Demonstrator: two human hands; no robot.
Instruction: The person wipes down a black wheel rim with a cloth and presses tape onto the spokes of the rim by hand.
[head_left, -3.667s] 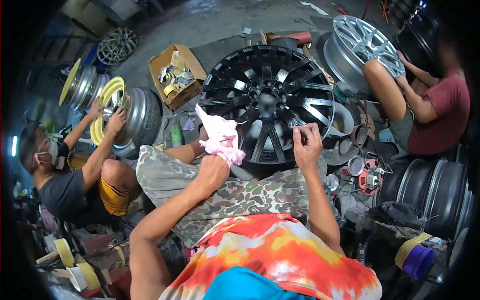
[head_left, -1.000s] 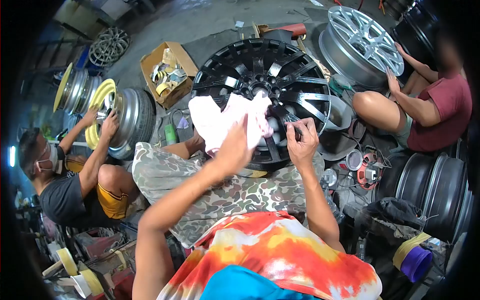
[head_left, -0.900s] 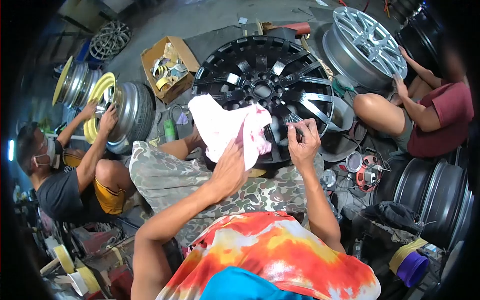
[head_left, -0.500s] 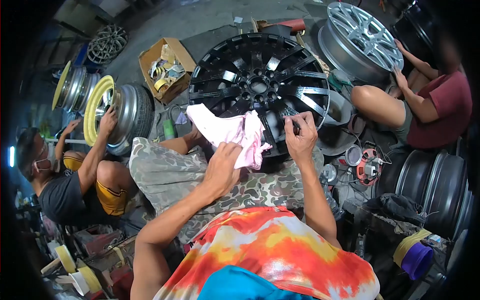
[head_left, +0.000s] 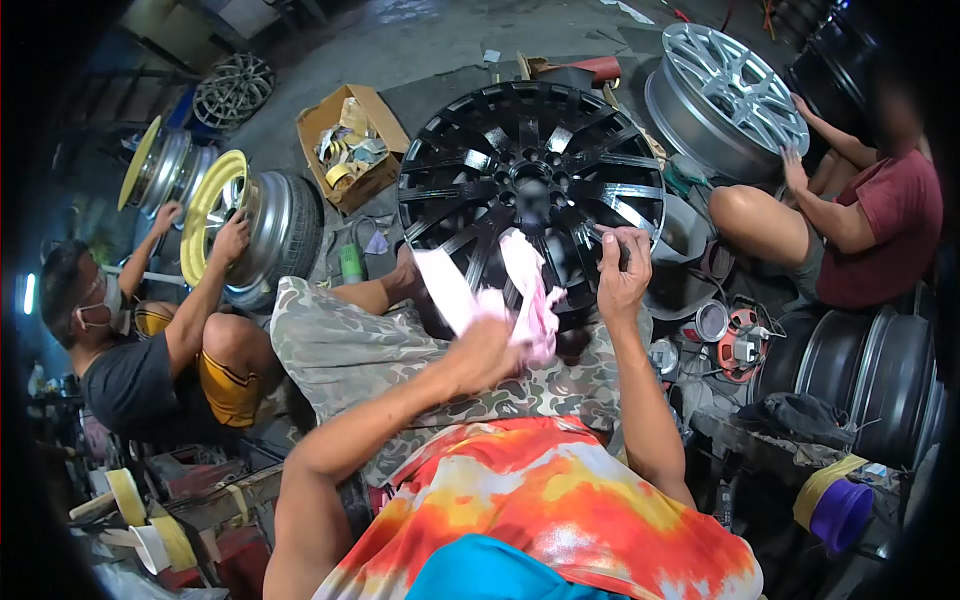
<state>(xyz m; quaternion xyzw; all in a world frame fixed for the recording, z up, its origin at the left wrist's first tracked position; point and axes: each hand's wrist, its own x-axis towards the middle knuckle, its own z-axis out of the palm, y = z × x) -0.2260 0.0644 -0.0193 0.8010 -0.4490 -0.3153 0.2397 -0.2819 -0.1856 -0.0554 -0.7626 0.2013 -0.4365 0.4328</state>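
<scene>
A glossy black multi-spoke wheel (head_left: 440,192) is tilted up in front of my camouflage-clad knees. My left hand (head_left: 485,355), slightly blurred, is closed on a crumpled pink cloth (head_left: 540,310), which hangs over the wheel's near spokes. One end of the cloth is smeared by motion. My right hand (head_left: 625,275) is at the wheel's lower right edge with its fingers bent and thumb and forefinger close together. Whatever is between those fingertips is hidden or too small to make out.
At left, a person handles a yellow-lipped wheel (head_left: 190,235). On the right, another person's hands touch a silver wheel (head_left: 680,120). A cardboard box (head_left: 385,115) of scraps stands behind. Dark rims (head_left: 835,360) and a purple tape roll (head_left: 842,518) are at lower right.
My left hand has moved right with the pink cloth, which has swung and bunched differently. My right hand has shifted slightly right, toward the wheel's edge. The whole view has shifted a little.
</scene>
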